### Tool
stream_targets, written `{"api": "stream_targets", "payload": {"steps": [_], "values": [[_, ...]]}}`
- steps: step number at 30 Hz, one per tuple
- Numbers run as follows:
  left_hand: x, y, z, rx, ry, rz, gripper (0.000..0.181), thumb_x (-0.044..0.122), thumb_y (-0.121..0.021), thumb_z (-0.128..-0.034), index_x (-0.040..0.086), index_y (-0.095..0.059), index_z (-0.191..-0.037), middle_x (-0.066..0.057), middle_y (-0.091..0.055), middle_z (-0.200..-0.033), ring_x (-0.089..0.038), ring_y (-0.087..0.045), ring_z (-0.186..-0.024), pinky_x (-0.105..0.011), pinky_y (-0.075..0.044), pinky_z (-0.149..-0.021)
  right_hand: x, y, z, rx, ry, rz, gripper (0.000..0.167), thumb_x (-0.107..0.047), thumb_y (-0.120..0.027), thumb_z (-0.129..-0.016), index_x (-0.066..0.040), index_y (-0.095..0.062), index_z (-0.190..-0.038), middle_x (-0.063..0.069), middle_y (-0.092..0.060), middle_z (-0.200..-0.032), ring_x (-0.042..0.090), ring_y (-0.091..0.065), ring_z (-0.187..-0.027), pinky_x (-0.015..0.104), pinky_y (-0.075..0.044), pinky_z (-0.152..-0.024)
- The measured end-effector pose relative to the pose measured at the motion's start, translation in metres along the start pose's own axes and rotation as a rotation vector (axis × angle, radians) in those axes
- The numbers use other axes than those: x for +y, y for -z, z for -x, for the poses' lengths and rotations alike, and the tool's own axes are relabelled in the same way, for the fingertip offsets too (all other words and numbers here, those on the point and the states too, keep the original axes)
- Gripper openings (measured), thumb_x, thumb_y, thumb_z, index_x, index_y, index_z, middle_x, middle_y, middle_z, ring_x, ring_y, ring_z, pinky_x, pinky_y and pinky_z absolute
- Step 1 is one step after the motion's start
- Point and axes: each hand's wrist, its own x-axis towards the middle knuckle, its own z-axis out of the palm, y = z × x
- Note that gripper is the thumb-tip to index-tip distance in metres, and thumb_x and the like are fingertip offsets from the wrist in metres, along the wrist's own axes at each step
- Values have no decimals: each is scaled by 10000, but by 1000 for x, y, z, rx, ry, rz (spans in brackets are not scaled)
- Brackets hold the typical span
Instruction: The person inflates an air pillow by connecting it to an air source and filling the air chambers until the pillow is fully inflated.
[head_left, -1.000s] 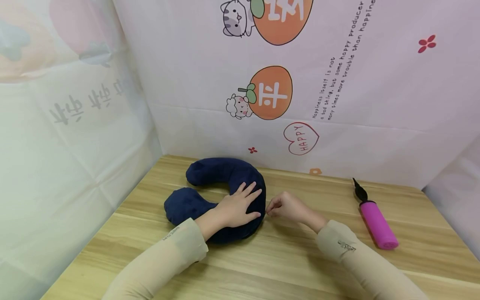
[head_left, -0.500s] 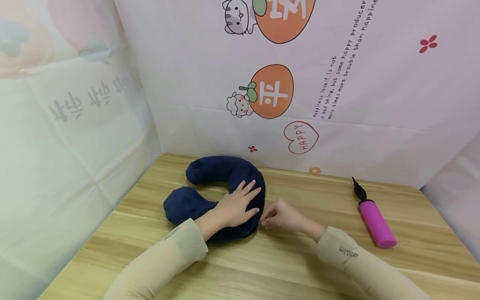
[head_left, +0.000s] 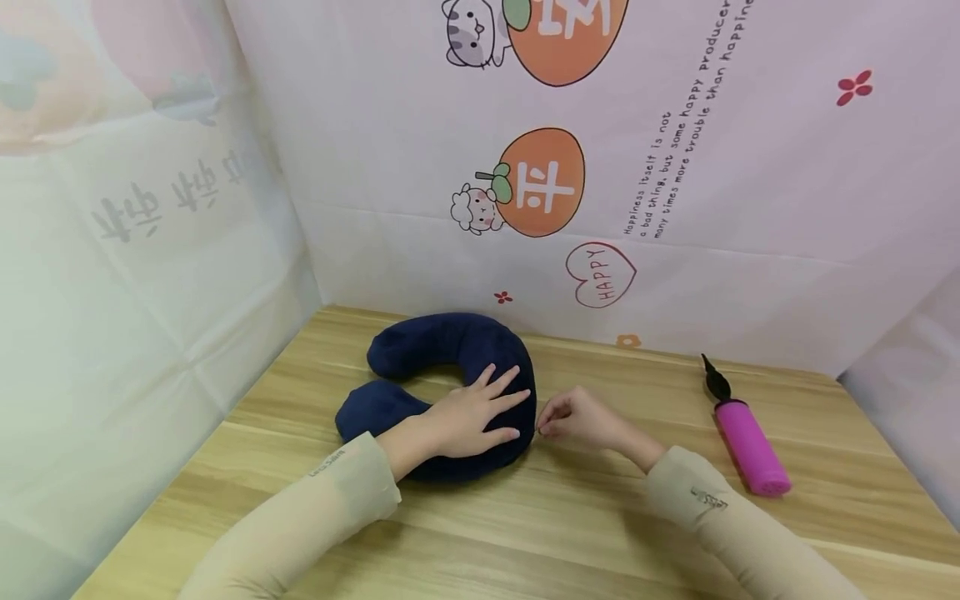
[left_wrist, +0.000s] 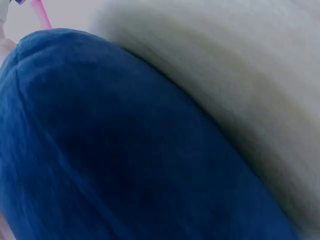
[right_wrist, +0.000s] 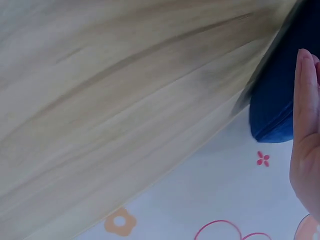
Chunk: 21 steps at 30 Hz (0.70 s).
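Observation:
A dark blue U-shaped neck pillow [head_left: 450, 333] lies on the wooden table, its opening toward the left. My left hand [head_left: 472, 417] rests flat on the pillow's curved part with fingers spread. At the pillow's right edge, my right hand [head_left: 581, 421] pinches a small pull tab between thumb and fingertips; it is too small to make out well. The left wrist view is filled by the plush neck pillow [left_wrist: 125, 125] and a seam along it. In the right wrist view, the right hand [right_wrist: 306, 135] shows beside the pillow [right_wrist: 272, 110].
A pink hand pump [head_left: 753, 450] with a black nozzle lies on the table [head_left: 570, 533] at the right. White printed cloth [head_left: 420, 150] stands behind the table's back edge, and more cloth [head_left: 150, 333] hangs at the left.
My right hand first slid nearer and left along the pillow's edge, then moved back away and right. The pillow has shifted slightly right. The left hand stays on top of it.

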Motion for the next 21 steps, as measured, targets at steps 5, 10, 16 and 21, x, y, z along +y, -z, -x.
{"api": "stream_targets", "payload": {"steps": [5, 10, 16, 21], "values": [[-1, 2, 4, -37, -71, -49, 640, 544, -480, -1058, 284, -313, -1619, -1, -22, -1718, -340, -30, -1556, -611, -317, -1135, 4, 5, 2, 10, -20, -1, 69, 109, -649, -932, 109, -717, -919, 189, -740, -877, 225, -717, -791, 317, -598, -691], [-6, 0, 5, -36, -114, -65, 624, 552, -474, -1059, 306, -325, -1613, 17, -52, -1717, -308, -38, -1559, -612, -351, -1112, 8, 8, 4, 25, -99, -63, 69, 86, -663, -937, 112, -726, -941, 175, -747, -898, 229, -728, -796, 347, -606, -707], [-8, -4, 3, -12, -118, -49, 583, 517, -478, -1070, 312, -354, -1602, 38, -80, -1712, -292, -50, -1561, -594, -354, -1118, 11, 6, 9, 12, -291, -360, 157, 102, -623, -954, 204, -669, -1064, 213, -740, -956, 162, -723, -817, 327, -601, -767], [-7, -4, 5, -1, -110, -51, 564, 490, -491, -1074, 301, -379, -1593, 31, -109, -1709, -301, -79, -1558, -589, -365, -1112, 4, -4, 12, -9, -314, -415, 150, 105, -643, -949, 208, -675, -1054, 231, -740, -954, 189, -739, -809, 343, -602, -768]]}}
